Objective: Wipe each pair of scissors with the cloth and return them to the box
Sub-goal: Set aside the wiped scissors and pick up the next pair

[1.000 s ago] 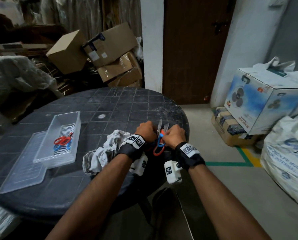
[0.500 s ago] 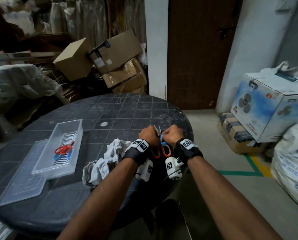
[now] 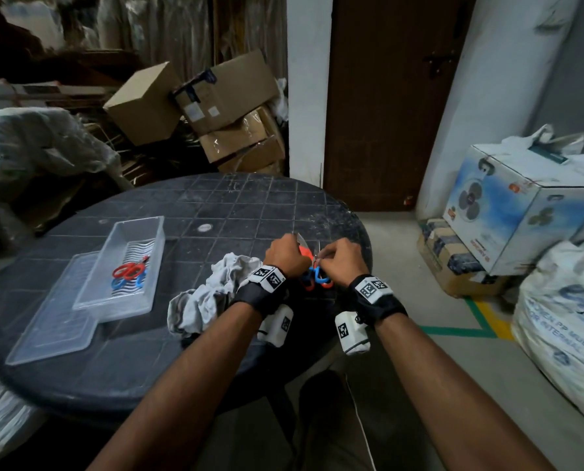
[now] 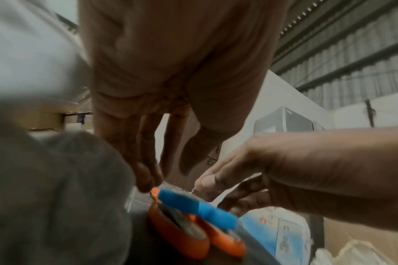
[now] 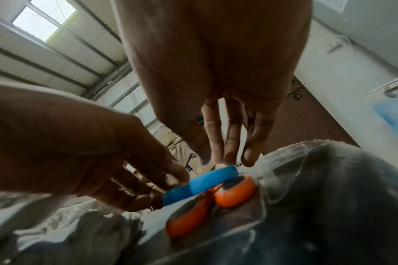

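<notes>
Two pairs of scissors — orange-handled (image 3: 305, 266) and blue-handled (image 3: 321, 278) — are worked at the round table's (image 3: 215, 205) near right edge, between the left hand (image 3: 285, 254) and right hand (image 3: 343, 261). Fingertips of both downward-extended hands are set on them, though a firm grip cannot be told. The grey cloth (image 3: 209, 297) is bunched just left of the left wrist, and two more pairs lie in the clear plastic box (image 3: 127, 266) further left.

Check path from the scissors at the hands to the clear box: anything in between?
Only the cloth, bunched on the table left of the hands; the scissors at the hands can lift over it. The clear box is open-topped, already holding two pairs.
</notes>
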Demonstrator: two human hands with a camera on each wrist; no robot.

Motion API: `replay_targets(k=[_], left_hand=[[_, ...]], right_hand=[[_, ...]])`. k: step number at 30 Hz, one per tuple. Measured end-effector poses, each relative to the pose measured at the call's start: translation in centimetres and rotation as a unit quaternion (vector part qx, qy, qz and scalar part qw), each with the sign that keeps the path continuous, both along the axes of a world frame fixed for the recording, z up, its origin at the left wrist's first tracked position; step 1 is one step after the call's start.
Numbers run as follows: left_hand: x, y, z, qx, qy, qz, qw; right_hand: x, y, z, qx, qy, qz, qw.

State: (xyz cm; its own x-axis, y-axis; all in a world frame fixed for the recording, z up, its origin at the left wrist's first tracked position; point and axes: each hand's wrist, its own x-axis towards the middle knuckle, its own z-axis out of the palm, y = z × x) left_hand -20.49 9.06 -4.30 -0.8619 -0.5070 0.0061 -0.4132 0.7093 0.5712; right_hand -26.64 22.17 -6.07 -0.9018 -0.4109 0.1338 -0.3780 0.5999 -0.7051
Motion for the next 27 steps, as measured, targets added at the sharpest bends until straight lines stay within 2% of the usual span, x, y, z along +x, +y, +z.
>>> replay_targets(k=[5, 8, 12, 19, 24, 27], left_hand=[[1.6, -1.1, 1.4, 0.099, 0.054, -0.017, 0.993], [3.1, -2.0, 3.0, 0.182, 0.108, -0.029, 0.977], [7.0, -4.2, 5.6, 0.228, 0.181, -0.009, 0.957], [14.1, -12.6, 7.2, 0.211, 0.228, 0.075, 0.947], [17.8, -18.4, 6.4, 0.175, 0.199, 0.139, 0.954], [18.8, -21.9, 5.6, 0.12, 0.164, 0.176, 0.963]], right_hand=[[1.7, -0.2, 2.6, -0.046, 0.013, 0.006, 0.999], [3.0, -1.2, 4.4, -0.091, 0.013, 0.006, 0.996], [4.7, -3.5, 6.7, -0.145, 0.02, 0.019, 0.989], [9.1, -11.1, 8.2, -0.178, -0.012, 0.067, 0.982], [11.7, -18.0, 7.5, -0.162, -0.054, 0.13, 0.977], [12.5, -22.4, 6.3, -0.146, -0.087, 0.151, 0.974]])
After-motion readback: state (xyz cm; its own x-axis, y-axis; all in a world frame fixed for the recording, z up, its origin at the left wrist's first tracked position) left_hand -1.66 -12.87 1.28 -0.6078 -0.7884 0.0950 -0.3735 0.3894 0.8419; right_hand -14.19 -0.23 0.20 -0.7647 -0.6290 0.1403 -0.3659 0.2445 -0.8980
